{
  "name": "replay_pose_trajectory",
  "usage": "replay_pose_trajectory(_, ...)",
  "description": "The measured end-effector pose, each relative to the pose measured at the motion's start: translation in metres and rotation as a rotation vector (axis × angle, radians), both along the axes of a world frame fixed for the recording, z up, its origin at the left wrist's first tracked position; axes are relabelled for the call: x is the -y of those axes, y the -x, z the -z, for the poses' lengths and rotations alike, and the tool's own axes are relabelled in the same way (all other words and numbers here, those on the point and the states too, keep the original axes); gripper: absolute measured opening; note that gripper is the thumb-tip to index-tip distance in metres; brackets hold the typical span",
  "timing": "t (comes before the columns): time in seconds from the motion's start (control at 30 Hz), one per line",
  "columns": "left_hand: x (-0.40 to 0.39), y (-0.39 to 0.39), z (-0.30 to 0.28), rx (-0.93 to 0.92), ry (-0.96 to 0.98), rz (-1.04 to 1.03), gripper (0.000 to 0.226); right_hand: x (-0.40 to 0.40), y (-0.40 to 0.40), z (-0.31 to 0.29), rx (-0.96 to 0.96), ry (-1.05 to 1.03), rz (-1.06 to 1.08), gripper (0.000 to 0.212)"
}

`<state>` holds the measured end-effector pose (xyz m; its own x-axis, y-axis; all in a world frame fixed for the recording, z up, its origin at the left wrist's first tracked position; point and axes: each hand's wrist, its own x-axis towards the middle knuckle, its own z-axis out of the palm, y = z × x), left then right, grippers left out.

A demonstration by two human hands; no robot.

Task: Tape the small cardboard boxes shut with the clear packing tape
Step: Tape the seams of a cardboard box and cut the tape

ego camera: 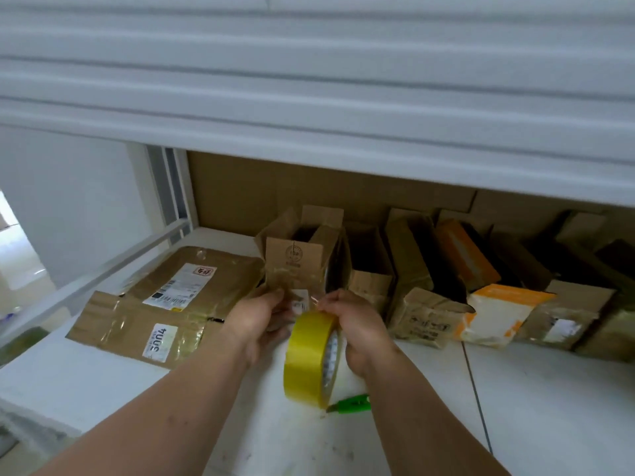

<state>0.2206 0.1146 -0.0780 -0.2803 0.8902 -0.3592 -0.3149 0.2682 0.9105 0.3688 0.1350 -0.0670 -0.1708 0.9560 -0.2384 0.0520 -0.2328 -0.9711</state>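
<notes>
Two bare forearms reach in from the bottom edge, no sleeves showing. The left hand (261, 321) and right hand (357, 329) wear no gloves, rings or watch.

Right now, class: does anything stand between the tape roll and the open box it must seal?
Nothing visible does. The tape roll, gripped by the right hand, sits directly before the open small box; only the left hand, at its base, is there.

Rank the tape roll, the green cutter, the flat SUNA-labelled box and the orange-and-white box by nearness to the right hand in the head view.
From the right hand:
1. Tape roll, in its grip.
2. Green cutter, just below on the table.
3 and 4. Orange-and-white box, to the right, and flat SUNA box, far left: too close to call.
</notes>
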Motion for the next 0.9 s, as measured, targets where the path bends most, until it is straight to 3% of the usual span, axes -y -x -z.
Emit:
replay_pose_trajectory(0.17,-0.029,0.019,-0.009,0.048,0.02,0.144,0.01,-0.017,0.019,0.002,-0.006,-0.018,0.103,0.01)
replay_pose_trajectory(0.23,-0.035,0.027,-0.012,-0.016,0.03,0.186,0.008,-0.017,0.024,0.0,-0.018,-0.016,0.14,0.012)
replay_pose_trajectory(0.33,-0.04,0.041,-0.012,-0.2,-0.004,0.185,0.014,-0.015,0.029,0.001,0.0,-0.012,0.193,0.011)
replay_pose_trajectory(0.47,-0.027,0.059,-0.02,-0.891,-0.188,0.143,0.017,-0.006,0.037,-0.002,-0.031,-0.017,0.22,0.011)
replay_pose_trajectory(0.57,-0.011,0.071,-0.032,-0.857,-0.324,0.057,0.017,0.001,0.045,-0.007,-0.074,-0.021,0.222,0.015)
replay_pose_trajectory(0.67,0.001,0.101,-0.04,-0.917,-0.302,0.015,0.031,0.01,0.062,-0.014,-0.111,0.027,0.16,0.02)
replay_pose_trajectory(0.8,0.016,0.153,-0.033,-1.132,-0.021,0.38,0.057,0.017,0.092,-0.017,-0.065,0.11,0.067,0.01)
replay_pose_trajectory(0.9,0.029,0.167,-0.01,-1.442,0.137,0.686,0.081,0.018,0.113,-0.015,-0.004,0.181,0.056,0.008)
